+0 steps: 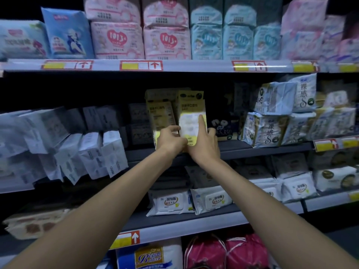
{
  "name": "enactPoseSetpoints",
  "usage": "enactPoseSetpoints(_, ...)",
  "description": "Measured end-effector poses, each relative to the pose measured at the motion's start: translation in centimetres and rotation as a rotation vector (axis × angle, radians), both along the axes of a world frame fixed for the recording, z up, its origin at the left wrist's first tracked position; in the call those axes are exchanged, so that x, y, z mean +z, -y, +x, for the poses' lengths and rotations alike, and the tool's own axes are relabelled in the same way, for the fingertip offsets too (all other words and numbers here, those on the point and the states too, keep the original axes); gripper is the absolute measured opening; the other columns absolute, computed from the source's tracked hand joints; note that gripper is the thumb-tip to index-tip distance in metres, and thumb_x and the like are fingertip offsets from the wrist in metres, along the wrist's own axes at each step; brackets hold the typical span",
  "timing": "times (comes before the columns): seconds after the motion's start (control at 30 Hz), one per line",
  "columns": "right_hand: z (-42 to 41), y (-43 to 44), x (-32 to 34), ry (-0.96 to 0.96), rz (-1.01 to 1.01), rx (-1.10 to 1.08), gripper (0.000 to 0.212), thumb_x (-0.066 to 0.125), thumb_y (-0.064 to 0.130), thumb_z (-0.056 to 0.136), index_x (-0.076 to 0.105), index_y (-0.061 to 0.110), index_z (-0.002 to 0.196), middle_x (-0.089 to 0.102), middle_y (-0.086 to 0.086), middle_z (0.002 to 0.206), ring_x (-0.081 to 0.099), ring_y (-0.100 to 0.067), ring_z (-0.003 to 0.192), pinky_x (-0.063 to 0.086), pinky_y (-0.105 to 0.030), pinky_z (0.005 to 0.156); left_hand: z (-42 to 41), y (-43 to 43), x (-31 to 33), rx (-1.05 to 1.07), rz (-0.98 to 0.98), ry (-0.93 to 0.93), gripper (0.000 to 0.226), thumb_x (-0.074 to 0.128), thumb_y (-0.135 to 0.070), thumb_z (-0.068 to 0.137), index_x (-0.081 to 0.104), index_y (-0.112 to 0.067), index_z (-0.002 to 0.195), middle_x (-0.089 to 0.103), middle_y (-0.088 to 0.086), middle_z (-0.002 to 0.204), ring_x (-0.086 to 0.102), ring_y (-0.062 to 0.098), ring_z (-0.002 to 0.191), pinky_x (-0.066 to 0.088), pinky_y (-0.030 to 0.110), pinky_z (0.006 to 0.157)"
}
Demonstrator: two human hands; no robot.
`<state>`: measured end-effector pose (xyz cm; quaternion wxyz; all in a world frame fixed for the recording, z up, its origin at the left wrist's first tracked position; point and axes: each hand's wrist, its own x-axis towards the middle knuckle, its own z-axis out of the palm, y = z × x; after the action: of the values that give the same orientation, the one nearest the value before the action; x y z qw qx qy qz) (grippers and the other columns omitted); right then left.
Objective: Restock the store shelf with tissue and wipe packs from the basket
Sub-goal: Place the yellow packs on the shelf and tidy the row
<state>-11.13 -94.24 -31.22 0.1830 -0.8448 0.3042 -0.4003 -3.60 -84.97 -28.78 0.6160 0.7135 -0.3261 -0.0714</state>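
At the middle shelf, left hand and right hand grip a yellow pack.

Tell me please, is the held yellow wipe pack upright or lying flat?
Upright. The yellow wipe pack is on end, hang tab up, the left hand and right hand holding its lower part.

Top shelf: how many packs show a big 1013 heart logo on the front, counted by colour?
Pink packs: 2
Blue packs: 3
Total: 5
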Motion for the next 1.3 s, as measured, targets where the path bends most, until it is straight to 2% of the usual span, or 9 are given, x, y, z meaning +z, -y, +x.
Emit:
enactPoseSetpoints(0.07,-0.6,-0.2,0.4,-0.038,0.010,-0.015,0.105,0.077,0.042,0.086,0.003,0.037,0.161,0.033,-0.014,0.146,0.045,-0.036,0.125,0.051,-0.045,0.090,-0.4,-0.7,0.0,-0.016,0.036,0.041,0.060,0.074,-0.001,0.088,0.056,-0.016,0.143,0.066,0.007,0.111,0.072,0.027,0.095,0.062,0.045,0.089)
enactPoseSetpoints(0.2,-2.1,-0.6,1.3,-0.072,-0.020,-0.033,0.093,0.079,0.051,0.082,0.027,0.030,0.156,0.031,-0.014,0.148,0.039,-0.038,0.133,0.048,-0.047,0.100,-1.3,-2.6,0.0,0.008,0.106,0.209,0.060,0.077,-0.014,0.086,0.056,-0.022,0.143,0.066,0.004,0.121,0.068,0.019,0.094,0.056,0.032,0.077)
enactPoseSetpoints(0.3,-3.5,-1.3,2.0,-0.116,-0.058,-0.042,0.087,0.079,0.049,0.082,0.034,0.026,0.153,0.033,-0.014,0.146,0.040,-0.038,0.133,0.048,-0.047,0.101,-1.9,-4.4,-0.1,0.078,0.208,0.384,0.064,0.074,-0.029,0.085,0.054,-0.028,0.146,0.063,-0.002,0.134,0.063,0.019,0.105,0.056,0.042,0.092)
enactPoseSetpoints(0.43,-5.9,-2.4,2.4,-0.178,-0.102,-0.030,0.083,0.077,0.049,0.083,0.038,0.024,0.152,0.035,-0.014,0.147,0.039,-0.038,0.135,0.045,-0.046,0.104,-2.4,-6.7,-0.8,0.131,0.368,0.608,0.073,0.064,-0.051,0.089,0.042,-0.032,0.155,0.050,0.000,0.153,0.051,0.026,0.135,0.047,0.044,0.096)
enactPoseSetpoints(0.53,-7.8,-3.3,2.0,-0.232,-0.136,-0.003,0.090,0.074,0.057,0.083,0.032,0.025,0.156,0.030,-0.016,0.154,0.033,-0.040,0.143,0.040,-0.048,0.111,-2.9,-8.7,-1.6,0.114,0.491,0.743,0.080,0.056,-0.061,0.092,0.028,-0.035,0.161,0.034,0.000,0.164,0.035,0.026,0.150,0.043,0.050,0.105)
enactPoseSetpoints(0.67,-10.3,-5.0,1.0,-0.367,-0.126,0.061,0.106,0.069,0.069,0.082,0.015,0.027,0.162,0.006,-0.018,0.167,0.003,-0.039,0.156,0.021,-0.053,0.123,-3.8,-11.4,-3.4,0.095,0.585,0.866,0.087,0.050,-0.072,0.091,0.016,-0.038,0.164,0.018,0.004,0.172,0.015,0.025,0.159,0.033,0.057,0.119)
enactPoseSetpoints(0.83,-12.2,-7.0,-1.9,-0.548,-0.094,0.141,0.127,0.065,0.083,0.073,-0.008,0.033,0.163,-0.022,-0.008,0.169,-0.024,-0.034,0.155,0.005,-0.056,0.126,-5.1,-14.7,-6.4,0.081,0.645,0.929,0.093,0.040,-0.082,0.087,0.008,-0.042,0.165,0.012,0.000,0.174,0.005,0.024,0.161,0.025,0.056,0.125)
enactPoseSetpoints(1.1,-13.4,-10.2,-8.4,-0.700,-0.081,0.301,0.127,0.065,0.081,0.077,-0.019,0.037,0.160,-0.030,-0.003,0.167,-0.030,-0.031,0.153,-0.001,-0.056,0.124,-5.4,-18.5,-12.9,0.070,0.733,0.881,0.102,0.019,-0.091,0.074,0.001,-0.046,0.164,0.007,-0.004,0.174,0.002,0.022,0.161,0.028,0.054,0.124)
enactPoseSetpoints(1.3,-13.4,-11.9,-14.9,-0.805,-0.002,0.400,0.122,0.066,0.075,0.081,-0.018,0.035,0.161,-0.024,-0.005,0.169,-0.024,-0.030,0.155,0.001,-0.051,0.127,-4.7,-20.8,-19.4,0.043,0.761,0.821,0.094,0.033,-0.084,0.081,0.018,-0.042,0.164,0.023,0.000,0.171,0.019,0.025,0.159,0.034,0.052,0.119)
